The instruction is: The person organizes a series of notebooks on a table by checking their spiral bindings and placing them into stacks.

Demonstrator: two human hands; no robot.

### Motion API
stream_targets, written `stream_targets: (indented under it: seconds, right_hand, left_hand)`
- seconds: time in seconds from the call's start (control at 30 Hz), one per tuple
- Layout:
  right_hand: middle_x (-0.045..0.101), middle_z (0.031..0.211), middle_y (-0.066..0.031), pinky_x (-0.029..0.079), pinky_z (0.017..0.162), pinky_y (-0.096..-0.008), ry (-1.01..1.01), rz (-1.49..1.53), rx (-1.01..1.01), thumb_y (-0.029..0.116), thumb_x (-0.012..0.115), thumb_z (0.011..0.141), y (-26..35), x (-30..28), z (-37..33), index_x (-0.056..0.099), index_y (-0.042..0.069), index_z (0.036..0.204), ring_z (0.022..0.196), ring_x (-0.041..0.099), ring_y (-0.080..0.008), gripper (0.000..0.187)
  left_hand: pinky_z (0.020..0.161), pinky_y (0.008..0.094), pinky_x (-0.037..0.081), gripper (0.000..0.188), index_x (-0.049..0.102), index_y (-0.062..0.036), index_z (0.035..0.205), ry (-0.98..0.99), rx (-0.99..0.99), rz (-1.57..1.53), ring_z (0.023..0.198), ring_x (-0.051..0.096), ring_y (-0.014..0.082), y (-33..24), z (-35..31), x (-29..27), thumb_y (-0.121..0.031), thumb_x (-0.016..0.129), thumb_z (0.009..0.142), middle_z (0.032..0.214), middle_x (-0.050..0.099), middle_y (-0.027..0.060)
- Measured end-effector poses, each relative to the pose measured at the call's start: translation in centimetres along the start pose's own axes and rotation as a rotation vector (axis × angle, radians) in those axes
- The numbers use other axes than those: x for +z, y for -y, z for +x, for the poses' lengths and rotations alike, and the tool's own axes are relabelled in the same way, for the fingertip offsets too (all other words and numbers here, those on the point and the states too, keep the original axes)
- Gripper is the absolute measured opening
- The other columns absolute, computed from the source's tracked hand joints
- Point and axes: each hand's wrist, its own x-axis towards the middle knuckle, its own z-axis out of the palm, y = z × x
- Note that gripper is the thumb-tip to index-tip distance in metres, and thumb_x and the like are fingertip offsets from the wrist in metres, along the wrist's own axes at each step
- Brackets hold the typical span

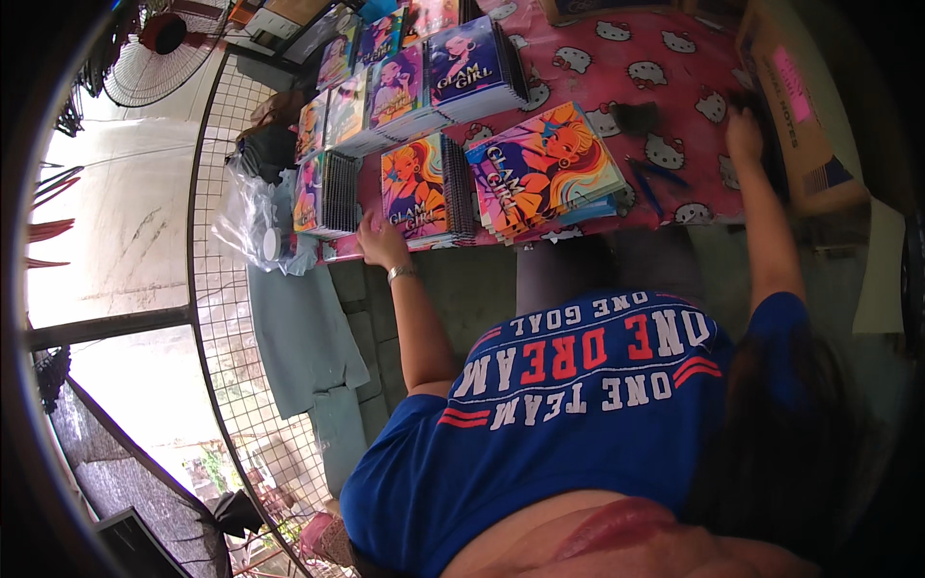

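— Where are our hands?

— Our left hand (382, 241) lies flat, fingers spread, gripping nothing, on the worktop (617, 67) edge, touching the near corner of a notebook stack (424, 188). Our right hand (743, 130) reaches the box (795, 106); we cannot tell its grip.

— How will the stack handle?

— Heavy, probably, with slick covers; we'd grip the spiral side, underneath.

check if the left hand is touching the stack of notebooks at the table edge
Touching. The head view shows the left hand resting against the lower left corner of the stack of spiral notebooks, with no gap visible.
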Motion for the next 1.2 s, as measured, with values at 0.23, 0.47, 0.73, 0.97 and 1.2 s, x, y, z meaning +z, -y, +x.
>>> stream_targets:
  seconds: [0.23,0.47,0.73,0.97,1.2]
  right_hand:
    - [0.062,0.109,-0.019,0.051,0.09,-0.0441,-0.358,0.347,-0.028,0.021,0.059,0.091,2.8,-4.1,2.5,0.063,0.014,0.123,0.104,0.062,-0.0362,0.034]
    - [0.066,0.104,-0.0137,0.05,0.089,-0.0383,-0.038,0.976,-0.387,0.03,0.056,0.099,10.6,-16.2,-2.4,0.07,0.011,0.115,0.099,0.065,-0.0287,0.029]
    - [0.06,0.091,-0.003,0.049,0.076,-0.0285,0.006,1.3,-0.7,0.006,0.067,0.09,17.7,-24.0,-8.2,0.071,0.012,0.111,0.086,0.061,-0.0174,0.022]
    - [0.059,0.09,-0.0052,0.049,0.076,-0.0301,0.02,1.28,-0.779,0.001,0.067,0.088,18.6,-24.2,-9.7,0.071,0.009,0.112,0.088,0.061,-0.0182,0.025]
    - [0.059,0.086,-0.0068,0.049,0.07,-0.03,0.163,1.282,-0.776,0.001,0.062,0.091,18.1,-25.1,-11.0,0.067,0.003,0.115,0.075,0.059,-0.0177,0.024]
  left_hand:
    - [0.088,0.0395,0.051,0.019,0.072,-0.0044,0.099,0.665,0.573,-0.402,0.104,0.063,0.0336,-22.7,-3.8,8.9,-0.012,0.07,0.082,0.101,0.07,0.0174]
    - [0.079,0.0397,0.053,0.014,0.07,-0.0019,0.096,0.907,0.759,-0.189,0.09,0.069,0.0344,-24.4,-3.4,9.1,-0.008,0.063,0.085,0.092,0.072,0.0157]
    - [0.073,0.0372,0.052,0.01,0.062,0.0003,0.101,0.76,0.967,-0.387,0.084,0.068,0.0324,-28.2,-2.9,-3.1,-0.002,0.058,0.092,0.092,0.068,0.0154]
    - [0.087,0.0423,0.04,0.025,0.063,-0.0083,0.106,0.616,1.005,-0.269,0.092,0.061,0.0302,-28.6,-6.0,-4.9,-0.015,0.07,0.083,0.095,0.066,0.0087]
    - [0.091,0.0436,0.039,0.025,0.064,-0.0111,0.105,0.469,1.098,-0.288,0.093,0.061,0.0251,-30.0,-9.5,-4.9,-0.018,0.07,0.081,0.092,0.066,0.0042]
